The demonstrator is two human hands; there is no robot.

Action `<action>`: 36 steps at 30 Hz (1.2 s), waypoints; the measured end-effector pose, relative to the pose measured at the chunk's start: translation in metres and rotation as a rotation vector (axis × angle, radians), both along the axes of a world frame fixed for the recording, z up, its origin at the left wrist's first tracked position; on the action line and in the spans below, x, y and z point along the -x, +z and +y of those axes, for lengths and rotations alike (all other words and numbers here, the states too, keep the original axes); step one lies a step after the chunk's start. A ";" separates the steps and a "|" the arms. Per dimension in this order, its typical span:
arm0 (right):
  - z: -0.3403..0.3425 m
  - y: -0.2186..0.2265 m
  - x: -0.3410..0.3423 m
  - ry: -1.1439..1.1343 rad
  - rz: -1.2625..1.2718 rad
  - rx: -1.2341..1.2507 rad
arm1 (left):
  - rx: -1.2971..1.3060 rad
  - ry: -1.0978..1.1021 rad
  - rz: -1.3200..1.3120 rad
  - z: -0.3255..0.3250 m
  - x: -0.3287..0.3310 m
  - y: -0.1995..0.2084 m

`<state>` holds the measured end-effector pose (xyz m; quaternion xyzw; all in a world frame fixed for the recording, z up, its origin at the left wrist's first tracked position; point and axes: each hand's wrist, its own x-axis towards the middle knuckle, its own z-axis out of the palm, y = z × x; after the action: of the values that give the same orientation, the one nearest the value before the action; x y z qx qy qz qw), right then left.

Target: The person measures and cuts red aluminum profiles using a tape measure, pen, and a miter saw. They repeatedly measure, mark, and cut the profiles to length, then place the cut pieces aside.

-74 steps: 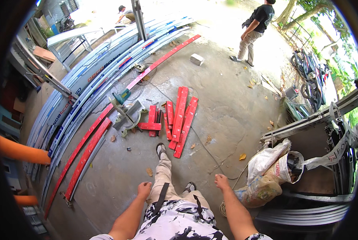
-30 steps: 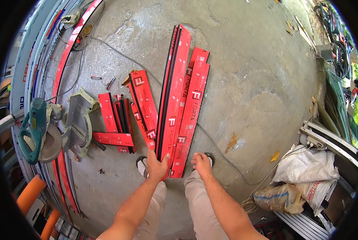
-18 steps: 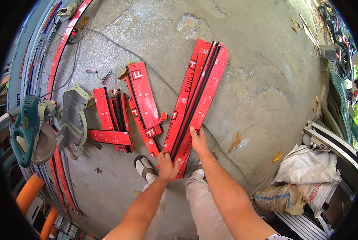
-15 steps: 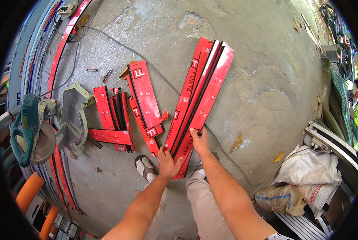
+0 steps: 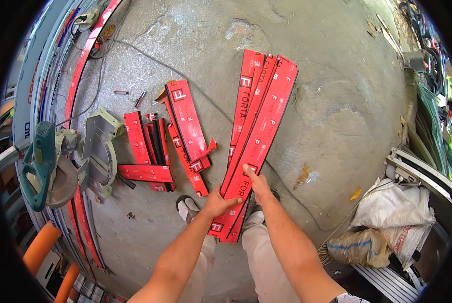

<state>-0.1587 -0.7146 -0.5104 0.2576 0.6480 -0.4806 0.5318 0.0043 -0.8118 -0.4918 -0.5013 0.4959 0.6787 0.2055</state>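
Several long profile strips [image 5: 262, 134], wrapped in printed red film with dark edges, form a bundle in front of me. They fan out slightly at the far end and overlap at the near end. My left hand [image 5: 220, 203] is wrapped around the bundle's left side near the bottom, its thumb lying across the red face. On the right side, a little higher up, my right hand [image 5: 257, 185] grips it with the thumb on top. The fingers beneath the strips are hidden. Left of the bundle, shorter red pieces [image 5: 188, 118] lie on the floor.
A mitre saw with a teal handle [image 5: 45, 136] and grey base [image 5: 98, 151] stands at the left, near another pile of short red pieces [image 5: 145, 172]. A cable [image 5: 178, 72] crosses the concrete floor. White sacks [image 5: 390, 204] lie at the right; long profiles [image 5: 79, 70] line the left.
The bundle has come nearer and turned, so its broad red faces show more and the gaps between strips less. Both hands have closed further around it, the left now with its thumb on top.
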 end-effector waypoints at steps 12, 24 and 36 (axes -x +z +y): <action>-0.005 0.305 -0.021 -0.230 -0.018 0.117 | -0.227 0.132 0.142 -0.031 0.020 0.338; 0.123 0.534 -0.242 -0.359 -0.424 0.053 | -0.721 -0.088 -0.189 0.044 -0.129 0.498; 0.244 0.705 -0.445 -0.879 -0.112 0.540 | -0.714 -0.585 -0.216 0.177 -0.216 0.493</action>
<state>0.2862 -0.4707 0.1942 0.3842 0.3019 -0.7942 0.3611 0.2198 -0.6353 0.0016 -0.3062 0.3280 0.6643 0.5978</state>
